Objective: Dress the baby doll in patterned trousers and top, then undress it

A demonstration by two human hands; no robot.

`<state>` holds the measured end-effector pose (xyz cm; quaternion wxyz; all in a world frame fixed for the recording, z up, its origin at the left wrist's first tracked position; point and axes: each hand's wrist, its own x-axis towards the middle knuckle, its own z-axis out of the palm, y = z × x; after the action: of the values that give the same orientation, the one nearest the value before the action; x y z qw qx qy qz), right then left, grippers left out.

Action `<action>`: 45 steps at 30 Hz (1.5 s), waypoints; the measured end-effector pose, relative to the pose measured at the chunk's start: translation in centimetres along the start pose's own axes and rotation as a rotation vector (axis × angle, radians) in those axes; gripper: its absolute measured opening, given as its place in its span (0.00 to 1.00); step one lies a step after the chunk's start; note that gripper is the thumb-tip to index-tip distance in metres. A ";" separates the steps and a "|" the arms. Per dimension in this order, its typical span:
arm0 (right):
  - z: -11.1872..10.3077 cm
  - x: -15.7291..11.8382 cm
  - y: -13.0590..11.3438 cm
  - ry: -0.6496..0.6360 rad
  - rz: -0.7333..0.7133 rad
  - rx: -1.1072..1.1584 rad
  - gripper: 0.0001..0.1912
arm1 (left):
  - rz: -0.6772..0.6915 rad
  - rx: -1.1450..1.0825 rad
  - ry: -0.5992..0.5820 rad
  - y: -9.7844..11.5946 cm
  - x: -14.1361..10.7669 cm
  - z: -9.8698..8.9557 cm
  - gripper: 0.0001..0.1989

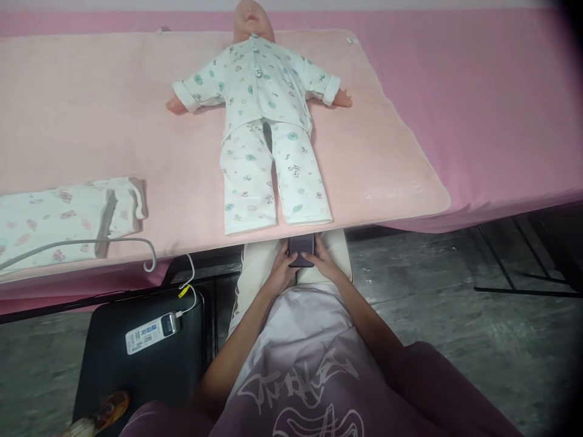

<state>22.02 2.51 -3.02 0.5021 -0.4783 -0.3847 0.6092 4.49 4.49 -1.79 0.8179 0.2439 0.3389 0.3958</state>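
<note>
A dark smartphone (301, 247) is held low over my lap, just under the table's front edge. My left hand (283, 265) grips its left side, and my right hand (322, 260) grips its right side, both thumbs at its lower part. On the table beyond lies a baby doll (252, 24) on its back, arms spread. It wears a white printed jacket (268, 85) and matching trousers (248, 176). The top of the doll's head is cut off by the frame.
A pink mat (387, 164) covers part of the pink tablecloth (501, 109). Folded printed baby clothes (54, 218) lie at left, with a grey cable (113, 240) across them. A white power bank (152, 332) rests on a black chair (136, 382), plugged into a cable. Metal legs (523, 290) stand at right.
</note>
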 end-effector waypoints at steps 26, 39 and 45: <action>-0.9 -0.2 0.5 -0.012 0.026 0.049 0.48 | 0.006 0.010 0.018 0.3 -0.1 0.5 0.41; -1.4 -0.2 0.9 -0.016 0.024 0.066 0.46 | -0.013 0.030 -0.003 0.3 -0.3 0.2 0.45; -1.2 -0.3 0.1 -0.020 0.036 0.088 0.46 | -0.028 0.083 0.013 0.2 -0.6 0.0 0.50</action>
<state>23.19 2.15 -3.32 0.5077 -0.4566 -0.3536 0.6393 4.13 4.15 -1.49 0.8103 0.2703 0.3640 0.3714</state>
